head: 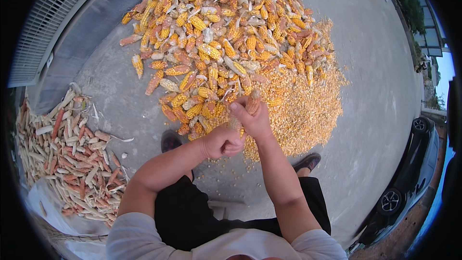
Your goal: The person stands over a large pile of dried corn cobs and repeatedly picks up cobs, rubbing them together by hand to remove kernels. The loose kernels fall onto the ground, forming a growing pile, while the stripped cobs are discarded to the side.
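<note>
My left hand (pixel 224 141) is closed around a pale corn cob (pixel 235 122), whose upper part sticks out above the fist. Against it on the right, my right hand (pixel 257 118) grips a reddish corn cob (pixel 253 100) with its tip pointing up and away from me. The two hands meet, and the lower ends of both cobs are hidden in the fingers. Just beyond them spreads a large heap of corn ears (pixel 216 50), some partly stripped. Loose yellow kernels (pixel 303 112) lie piled under and to the right of my hands.
Bare cobs (pixel 79 159) form another pile at the left, beside a white sheet or sack (pixel 47 202). A white slatted grille (pixel 54 18) stands at the upper left. My shoes (pixel 307 161) rest on the concrete floor (pixel 364 79). A parked car (pixel 408 177) is at the far right.
</note>
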Demonstrator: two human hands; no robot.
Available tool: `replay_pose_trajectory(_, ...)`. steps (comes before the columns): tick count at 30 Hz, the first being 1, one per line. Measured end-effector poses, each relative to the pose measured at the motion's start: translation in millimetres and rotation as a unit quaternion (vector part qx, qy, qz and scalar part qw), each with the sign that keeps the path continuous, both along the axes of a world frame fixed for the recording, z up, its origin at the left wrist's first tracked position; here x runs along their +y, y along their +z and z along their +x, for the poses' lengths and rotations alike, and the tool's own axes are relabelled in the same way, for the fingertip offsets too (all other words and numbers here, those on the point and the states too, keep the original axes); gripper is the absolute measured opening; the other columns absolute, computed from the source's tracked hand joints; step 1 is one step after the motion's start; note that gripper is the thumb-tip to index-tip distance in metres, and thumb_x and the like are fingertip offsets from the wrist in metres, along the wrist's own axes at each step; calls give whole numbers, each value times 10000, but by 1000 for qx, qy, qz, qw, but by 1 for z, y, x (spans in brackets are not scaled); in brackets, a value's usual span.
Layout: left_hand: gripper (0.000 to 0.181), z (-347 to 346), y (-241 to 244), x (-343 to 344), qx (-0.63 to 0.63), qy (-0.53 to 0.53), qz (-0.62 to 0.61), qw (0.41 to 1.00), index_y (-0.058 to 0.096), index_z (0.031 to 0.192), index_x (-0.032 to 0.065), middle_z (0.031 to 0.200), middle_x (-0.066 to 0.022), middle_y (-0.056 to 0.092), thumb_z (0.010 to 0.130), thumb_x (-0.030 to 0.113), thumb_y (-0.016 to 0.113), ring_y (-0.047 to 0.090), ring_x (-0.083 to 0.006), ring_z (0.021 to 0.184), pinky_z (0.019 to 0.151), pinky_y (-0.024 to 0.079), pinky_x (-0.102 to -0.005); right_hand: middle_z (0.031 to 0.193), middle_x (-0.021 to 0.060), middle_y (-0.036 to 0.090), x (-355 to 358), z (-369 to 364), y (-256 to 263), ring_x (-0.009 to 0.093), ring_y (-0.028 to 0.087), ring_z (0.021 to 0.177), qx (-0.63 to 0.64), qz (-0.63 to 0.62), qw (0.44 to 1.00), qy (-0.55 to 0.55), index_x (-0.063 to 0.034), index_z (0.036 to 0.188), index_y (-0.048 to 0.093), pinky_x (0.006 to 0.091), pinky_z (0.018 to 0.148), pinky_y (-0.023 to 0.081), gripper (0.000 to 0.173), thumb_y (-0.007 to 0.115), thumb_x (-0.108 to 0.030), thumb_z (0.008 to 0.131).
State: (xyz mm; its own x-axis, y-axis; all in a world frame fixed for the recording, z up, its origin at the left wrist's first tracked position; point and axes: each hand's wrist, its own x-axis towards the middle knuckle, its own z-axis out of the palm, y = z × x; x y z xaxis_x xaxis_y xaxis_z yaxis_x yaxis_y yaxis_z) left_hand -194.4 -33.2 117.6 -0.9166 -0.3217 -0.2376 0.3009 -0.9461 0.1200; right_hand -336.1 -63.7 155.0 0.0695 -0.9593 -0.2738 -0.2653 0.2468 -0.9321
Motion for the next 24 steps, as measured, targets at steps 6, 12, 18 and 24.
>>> replay_pose_trajectory(6,321,-5,-4,-21,-399,3,-398,826,558,865,-8,667,-116,581,720,265,644,572,-247,583,562,461,-349,714,44,645,-13,-10,3,104,580,653,182,4,983,24,-8,837,648,273,605,468,239,675,-245,821)
replay_pose_trajectory(12,407,-19,16,-26,-527,-4,-507,682,572,998,18,920,-196,644,719,300,665,629,-350,863,721,492,-398,674,49,634,-4,8,0,107,582,615,-26,68,994,-85,-20,862,650,276,578,479,139,670,-156,836)
replay_pose_trajectory(18,221,-14,4,-8,-372,91,-376,844,564,849,15,676,-85,589,720,182,629,550,-200,561,529,436,-324,737,49,639,-4,2,-4,103,568,660,-55,63,995,-63,14,861,635,254,607,453,178,664,-161,839)
replay_pose_trajectory(24,162,9,23,-21,-48,-19,-74,996,507,759,51,509,-2,435,705,162,612,371,-73,410,390,284,-235,703,35,631,-9,1,2,101,564,658,-32,49,994,-90,1,872,663,267,612,463,237,703,-226,814)
